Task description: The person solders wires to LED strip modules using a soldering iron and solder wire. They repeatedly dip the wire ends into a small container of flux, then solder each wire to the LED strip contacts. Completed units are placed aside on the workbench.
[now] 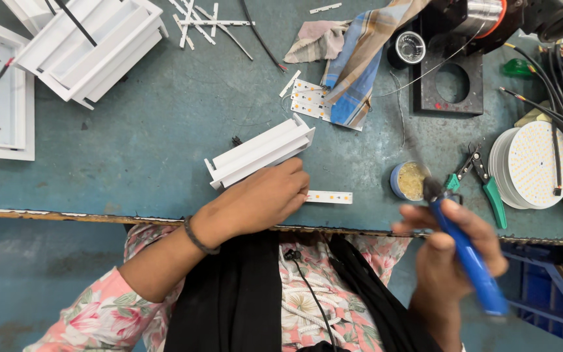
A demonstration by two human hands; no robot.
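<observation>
Head view, looking straight down: the left hand [265, 199] rests flat-ish on the teal counter [151, 143], fingers curled down over the near end of a white channel housing [260, 152], pressing it in place rather than pinching it. That housing's long axis runs diagonally, low end toward the left, high end up and to the right, so it angles away from the body and sits right under and just beyond the left hand. A small LED strip [328, 197] lies flat just beside those fingertips, its long axis running left-right along the counter edge. The right hand [454, 251] is closed in a fist-style grip around a blue-handled soldering iron [467, 257], the tip pointing up and left toward a little round tin of flux [410, 180], which it hangs just beside; blurry, so I can't tell if it touches. So the left hand is clearly the nearer one to the housing and strip, with the iron well apart to the right. Green-handled cutters [483, 179] and a round LED disc [535, 166] sit further right.
</observation>
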